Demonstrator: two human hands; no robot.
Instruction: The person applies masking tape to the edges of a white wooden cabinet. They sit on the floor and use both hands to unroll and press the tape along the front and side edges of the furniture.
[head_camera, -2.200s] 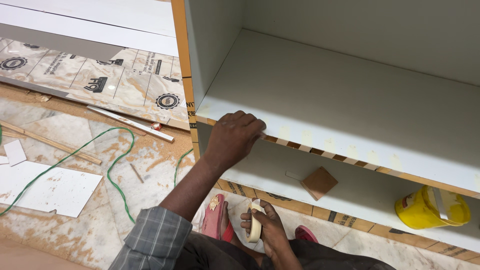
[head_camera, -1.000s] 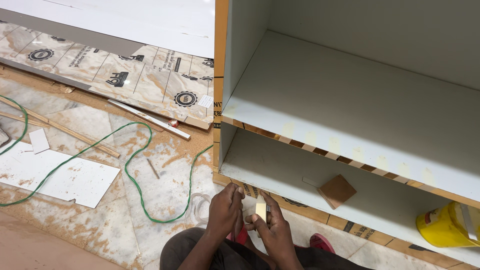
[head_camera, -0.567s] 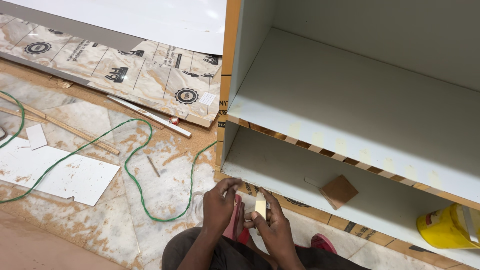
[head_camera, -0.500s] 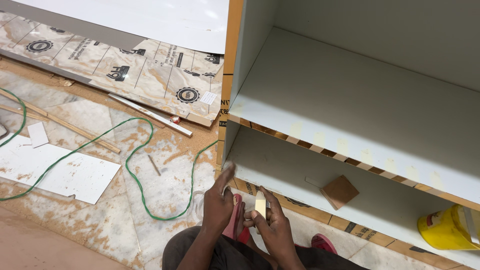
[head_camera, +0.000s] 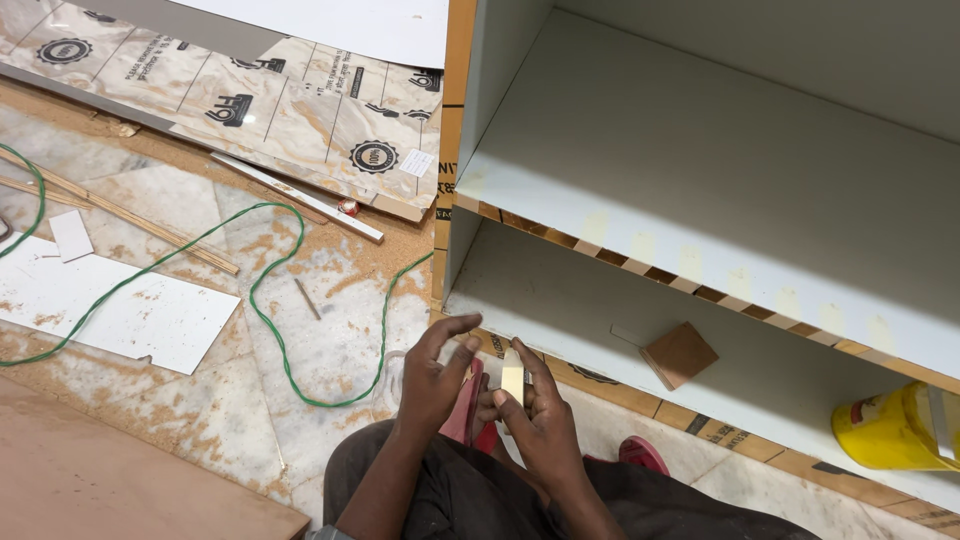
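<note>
Since the frame half a second back, the left hand (head_camera: 432, 372) has opened up and lifted a little, its fingers (head_camera: 452, 330) now spread and curled loosely in the air, touching nothing, just beside the masking tape roll (head_camera: 513, 378). That roll stands on edge in the right hand (head_camera: 538, 420), whose fingers pinch it from both sides, low in front of the white cabinet's (head_camera: 700, 170) bottom shelf. Both hands hover over the person's lap, with red sandals (head_camera: 470, 410) showing under them. On the lower shelf lies a small square wood offcut (head_camera: 680, 354), well apart from the hands, and a yellow can (head_camera: 895, 428) sits at the far right. A green cable (head_camera: 262, 300) loops across the marble floor (head_camera: 200, 420), near a white laminate scrap (head_camera: 120, 315) and printed plywood sheets (head_camera: 280, 95)
</note>
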